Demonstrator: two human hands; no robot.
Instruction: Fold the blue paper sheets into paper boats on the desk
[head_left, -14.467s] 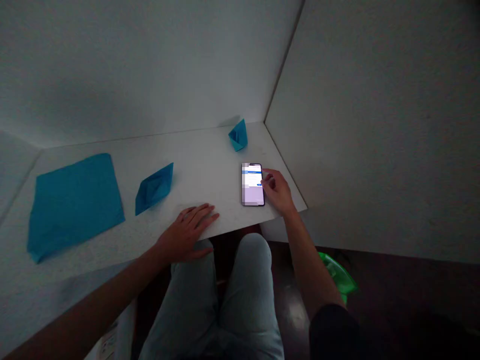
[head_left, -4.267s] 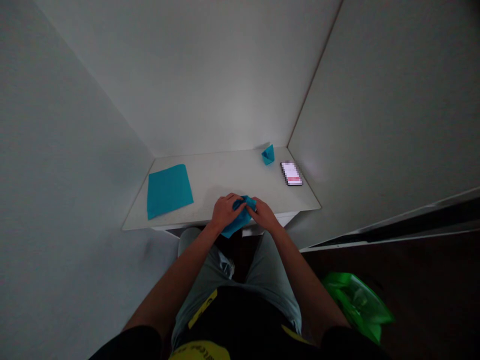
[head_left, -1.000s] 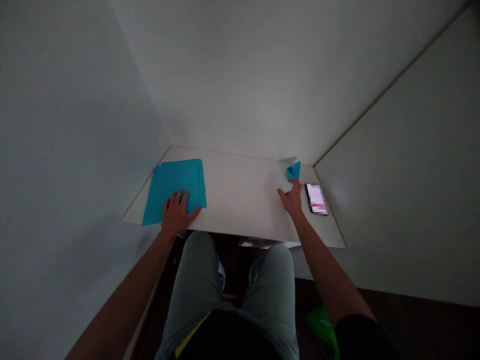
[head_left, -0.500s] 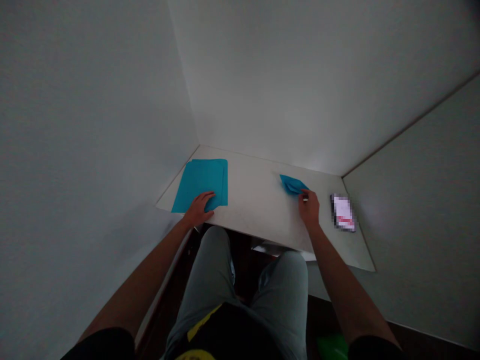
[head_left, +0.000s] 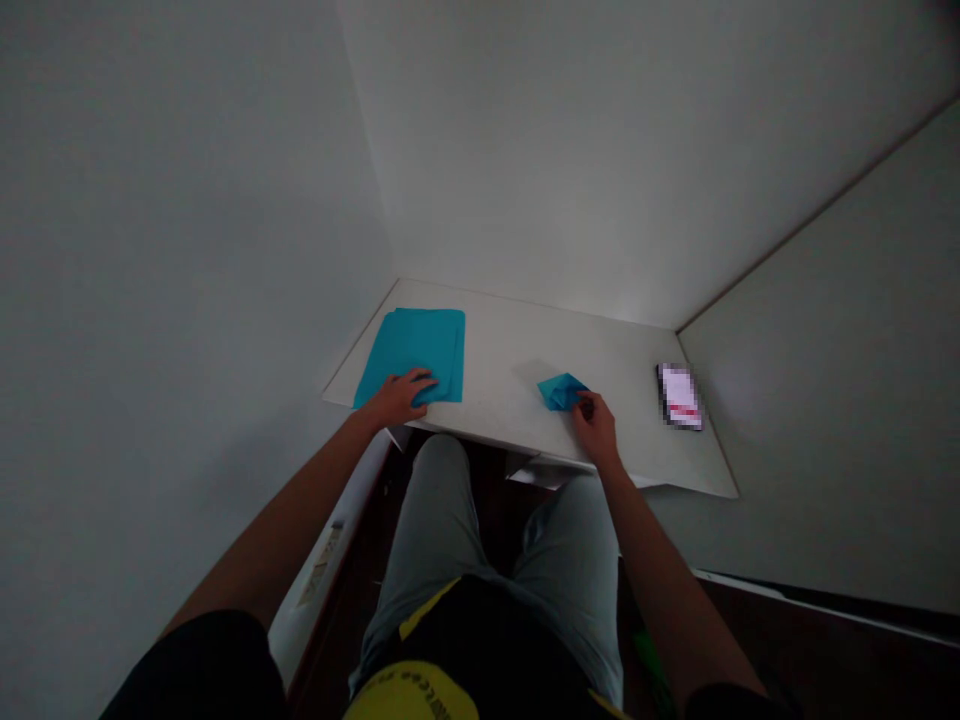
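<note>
Several blue sheets of paper [head_left: 420, 340] lie in a loose stack at the left end of the white table. My left hand [head_left: 401, 397] rests on the stack's near edge, fingers spread and holding nothing. Toward the right, a small folded blue paper [head_left: 559, 391] is pinched in my right hand [head_left: 595, 420], held at its right end. The folded paper has a pointed left end and looks partly opened out; its exact shape is too small to make out.
A phone [head_left: 680, 397] with a lit, blurred screen lies at the right end of the white table [head_left: 502, 365]. White walls [head_left: 525, 200] close in the table at the back and sides. My knees are under the front edge.
My right hand has brought the folded paper left and nearer to me, and the paper has turned. My left hand stays on the stack. The view has shifted slightly.
</note>
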